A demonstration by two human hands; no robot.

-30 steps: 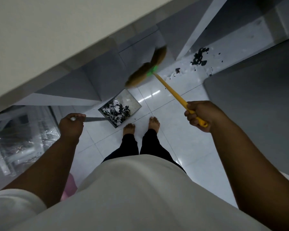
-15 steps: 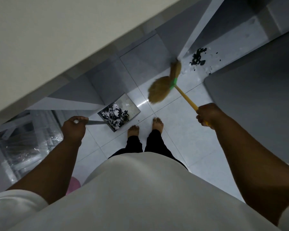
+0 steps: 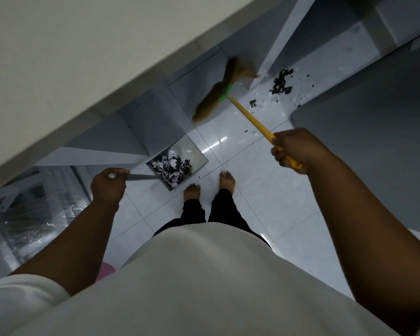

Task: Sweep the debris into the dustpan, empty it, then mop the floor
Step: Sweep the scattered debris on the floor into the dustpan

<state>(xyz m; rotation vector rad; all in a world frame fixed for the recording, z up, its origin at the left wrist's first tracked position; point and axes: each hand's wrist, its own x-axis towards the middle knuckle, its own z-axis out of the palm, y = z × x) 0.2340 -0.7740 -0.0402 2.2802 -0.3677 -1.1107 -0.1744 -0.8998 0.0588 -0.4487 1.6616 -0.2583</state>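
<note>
Beside the dustpan (image 3: 194, 155) of scraps, left hand (image 3: 108, 185) grips its handle; right hand (image 3: 295, 147) fisted round broom (image 3: 228, 93), debris (image 3: 281, 83) beyond.

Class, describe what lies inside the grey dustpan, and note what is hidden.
Inside the grey rectangular dustpan, black and white scraps are heaped at the handle end; the open end is nearly bare. The heap covers the pan's base beneath it, hiding anything there.

Loose white shirt (image 3: 204, 282), wide over the belly, short white sleeve (image 3: 17, 294) far up the arm from the left hand (image 3: 108, 186) and its fingers (image 3: 118, 170), forearms uncovered, black trousers (image 3: 218, 212) narrow at the ankles, bare feet (image 3: 192, 191)
</note>
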